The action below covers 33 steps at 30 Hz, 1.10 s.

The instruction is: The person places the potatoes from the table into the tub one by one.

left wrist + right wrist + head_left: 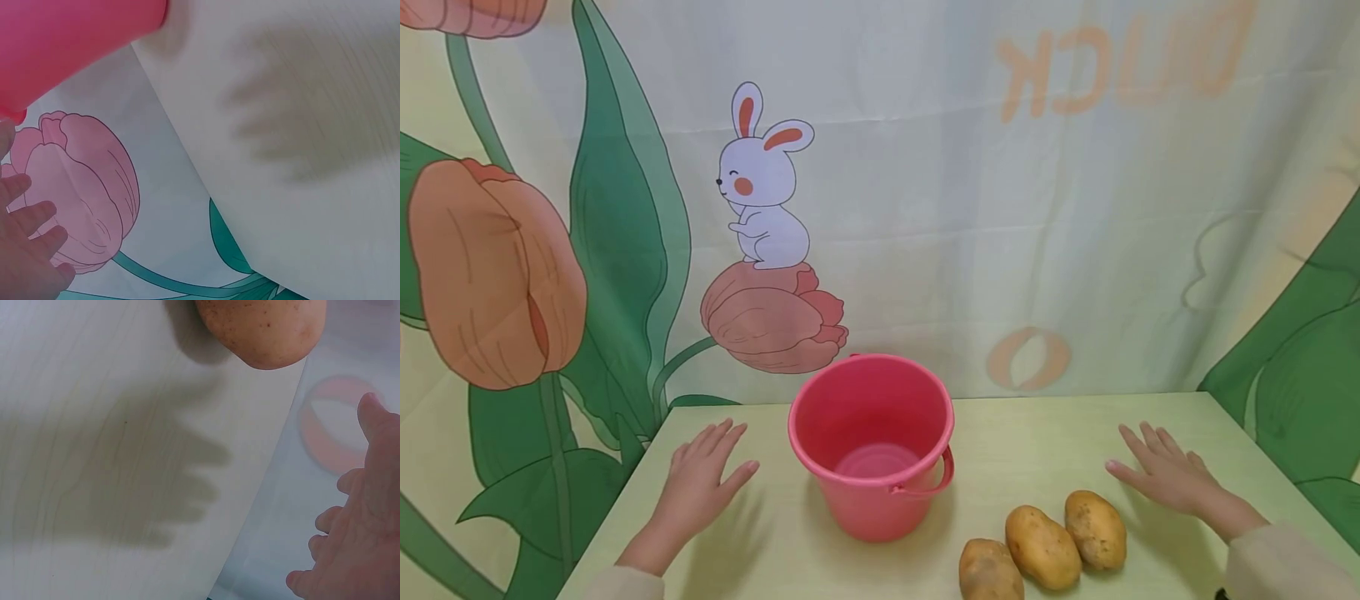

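A pink bucket (871, 500) stands upright on the table, its handle lowered to the right side; its inside shows nothing but the bottom. To its left, my left hand (703, 475) hovers over the table with fingers spread, holding nothing. My right hand (1172, 473) is held above the table on the right, fingers extended and nothing in them. Between bucket and right hand lie three potatoes: one at the front (991, 571), a middle one (1042, 547) and one nearest the right hand (1096, 530). In the right wrist view a potato (265, 328) shows near the top.
The pale table (1022, 450) ends at a printed curtain (910, 250) with tulips and a rabbit, hanging right behind its back edge. Both hands cast shadows on the tabletop. A small dark object (1221, 594) shows at the bottom edge by the right sleeve.
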### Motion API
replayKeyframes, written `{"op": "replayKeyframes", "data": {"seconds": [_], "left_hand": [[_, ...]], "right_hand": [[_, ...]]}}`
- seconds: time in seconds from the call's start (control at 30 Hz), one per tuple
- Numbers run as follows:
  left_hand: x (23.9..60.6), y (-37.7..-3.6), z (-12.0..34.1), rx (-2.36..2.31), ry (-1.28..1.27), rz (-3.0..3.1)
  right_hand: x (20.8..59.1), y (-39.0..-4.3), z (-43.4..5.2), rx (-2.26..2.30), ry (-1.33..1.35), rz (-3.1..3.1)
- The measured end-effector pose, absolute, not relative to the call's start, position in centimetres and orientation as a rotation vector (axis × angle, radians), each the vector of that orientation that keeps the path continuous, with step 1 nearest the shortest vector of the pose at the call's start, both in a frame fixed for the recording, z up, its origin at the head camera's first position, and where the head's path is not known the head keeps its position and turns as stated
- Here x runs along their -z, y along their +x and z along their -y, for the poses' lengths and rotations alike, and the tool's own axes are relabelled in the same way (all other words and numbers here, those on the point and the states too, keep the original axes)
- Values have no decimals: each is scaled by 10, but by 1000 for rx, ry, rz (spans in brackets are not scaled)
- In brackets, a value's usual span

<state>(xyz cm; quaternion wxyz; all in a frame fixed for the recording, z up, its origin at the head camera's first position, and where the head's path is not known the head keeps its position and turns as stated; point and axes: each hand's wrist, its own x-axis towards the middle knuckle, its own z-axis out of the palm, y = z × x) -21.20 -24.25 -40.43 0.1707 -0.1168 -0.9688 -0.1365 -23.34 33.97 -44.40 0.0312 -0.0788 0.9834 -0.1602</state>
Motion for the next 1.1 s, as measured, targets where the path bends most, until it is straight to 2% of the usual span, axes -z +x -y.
{"op": "replayKeyframes", "data": {"seconds": [1.1], "left_hand": [[393,-200,214,447,-510,2683]], "right_hand": [[441,-221,-321,520,-406,-3078]]}}
